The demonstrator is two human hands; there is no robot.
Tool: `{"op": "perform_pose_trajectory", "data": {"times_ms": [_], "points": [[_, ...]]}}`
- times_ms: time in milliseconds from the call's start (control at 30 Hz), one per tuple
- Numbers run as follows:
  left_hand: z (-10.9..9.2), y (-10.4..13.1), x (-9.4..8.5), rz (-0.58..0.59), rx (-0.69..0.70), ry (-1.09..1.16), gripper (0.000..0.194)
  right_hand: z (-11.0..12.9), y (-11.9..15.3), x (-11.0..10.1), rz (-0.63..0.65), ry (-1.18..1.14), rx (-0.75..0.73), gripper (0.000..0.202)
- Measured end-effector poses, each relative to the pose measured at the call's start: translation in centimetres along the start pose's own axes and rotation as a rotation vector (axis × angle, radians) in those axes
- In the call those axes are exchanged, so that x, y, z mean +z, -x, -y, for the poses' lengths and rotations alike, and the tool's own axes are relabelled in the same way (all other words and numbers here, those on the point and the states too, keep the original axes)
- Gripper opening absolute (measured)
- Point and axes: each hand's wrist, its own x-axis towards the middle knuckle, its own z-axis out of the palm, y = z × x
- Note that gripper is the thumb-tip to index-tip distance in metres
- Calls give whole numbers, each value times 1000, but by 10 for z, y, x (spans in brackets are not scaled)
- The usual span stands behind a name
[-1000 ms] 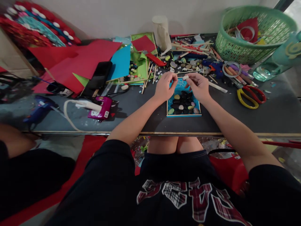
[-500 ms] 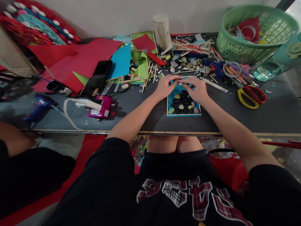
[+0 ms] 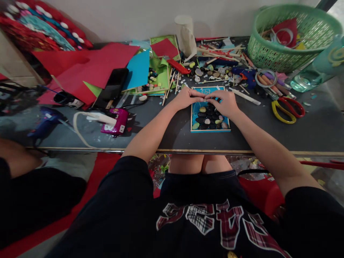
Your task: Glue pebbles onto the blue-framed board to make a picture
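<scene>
Desk edge: bare desk [image 3: 177, 140] left in front of the work.
Board: blue framed board [image 3: 211, 130] laid flat on the desk before the person, below both hands.
Stones: black stones [image 3: 212, 117] massed on its near and middle part, paler ones set among them.
Left side: blue glue gun [image 3: 46, 120] and purple power block [image 3: 116, 125], a white plug seated in it.
Right side: scissors [image 3: 293, 114] with red and yellow handles, well apart from the board.
Hands: left hand [image 3: 187, 98] and right hand [image 3: 225, 101] held over the board's far half, fingertips met; whether anything is clamped in the fingers cannot be told, the tips being too small and shadowed.
Beyond, left: phone [image 3: 116, 84] beside red paper [image 3: 107, 66].
Beyond, middle: loose pebbles [image 3: 221, 72] and thin sticks [image 3: 221, 53] strewn.
Far right: bottle [image 3: 309, 77] placed beside green basket [image 3: 268, 57].
</scene>
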Motion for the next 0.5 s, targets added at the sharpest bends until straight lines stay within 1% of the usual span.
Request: {"op": "perform_pose_trajectory", "data": {"times_ms": [133,267,333,500], "points": [[-2,1,2,35,-32,38,42,-4,-1,0,40,-8,-52,14],[-2,2,4,57,-27,63,49,-6,0,1,21,-9,-66,9],[-2,2,6,39,-21,52,50,-8,0,0,-12,9,-32,8],[-3,4,12,17,-4,27,44,-15,-2,-2,-146,49,74,16]]}}
